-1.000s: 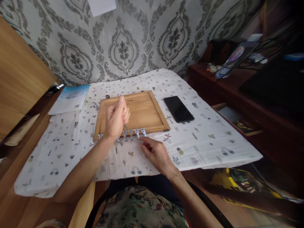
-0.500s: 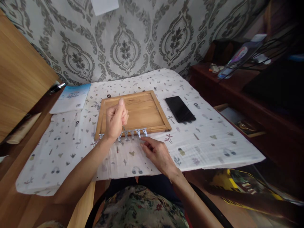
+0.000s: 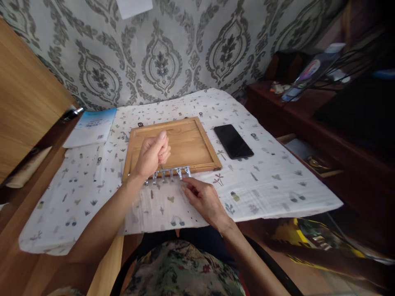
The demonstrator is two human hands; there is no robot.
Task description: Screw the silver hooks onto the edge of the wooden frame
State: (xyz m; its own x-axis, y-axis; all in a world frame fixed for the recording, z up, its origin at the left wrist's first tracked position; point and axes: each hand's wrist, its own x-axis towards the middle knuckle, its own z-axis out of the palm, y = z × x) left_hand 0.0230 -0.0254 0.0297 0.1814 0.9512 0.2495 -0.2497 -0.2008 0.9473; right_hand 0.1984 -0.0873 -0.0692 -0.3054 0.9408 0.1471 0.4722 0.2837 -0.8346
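A wooden framed board (image 3: 182,142) lies on a white patterned cloth (image 3: 265,185). Along its near edge runs a metal strip with several silver hooks (image 3: 172,174). My left hand (image 3: 154,155) is closed in a fist above the board's left part, thumb on top; a thin metal shaft points down from it to the strip, and its handle is hidden in the fist. Low at the strip's right end, my right hand (image 3: 202,197) has its fingers bent and thumb near the index finger, close to the hooks. Whether it pinches anything is too small to tell.
A black phone (image 3: 233,141) lies right of the board. At the back left is a blue and white booklet (image 3: 92,127). A dark red desk (image 3: 296,119) with a bottle (image 3: 304,78) and cables stands at the right. Patterned fabric (image 3: 160,57) hangs behind.
My left hand has shifted slightly right and down, its wrist turned a little. My right hand stays beside the hooks. The view has moved slightly.
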